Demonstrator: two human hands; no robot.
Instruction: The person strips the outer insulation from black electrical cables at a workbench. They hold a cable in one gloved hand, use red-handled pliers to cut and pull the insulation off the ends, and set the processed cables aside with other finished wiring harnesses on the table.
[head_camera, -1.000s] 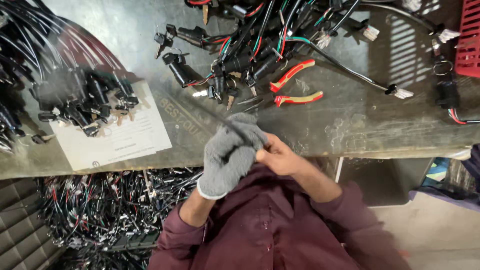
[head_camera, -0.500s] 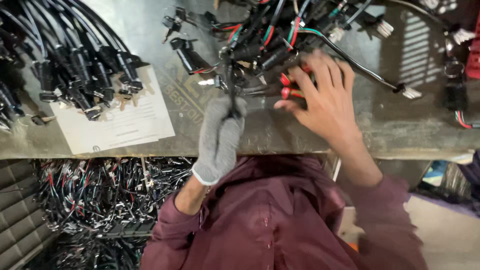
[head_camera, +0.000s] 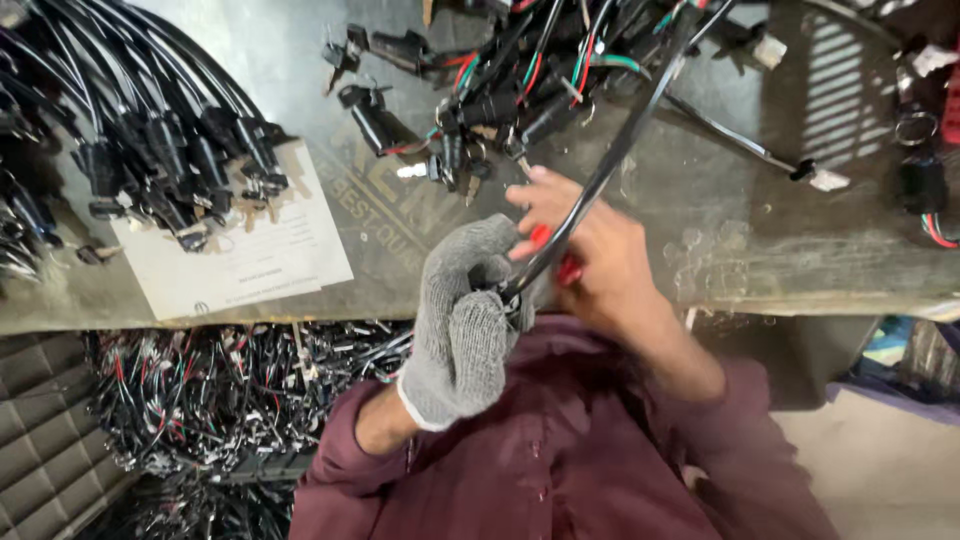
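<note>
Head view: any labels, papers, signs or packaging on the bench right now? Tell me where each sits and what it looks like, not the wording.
Paper sheet: white, rectangular, flat on the bench at left, partly under black connector ends; small dark print.
Printed bench covering: grey-brown, large faded pale lettering, between the sheet and the gloved left hand.
No screens or boxes visible.

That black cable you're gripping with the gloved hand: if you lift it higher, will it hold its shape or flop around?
The black cable is probably semi-stiff: it rises from the gloved left hand in one smooth arc without drooping. Its far end runs into the tangle of wires on the bench, so lifting may drag neighbours along. The sheath looks glossy, so likely slippery for the bare right hand.
</note>
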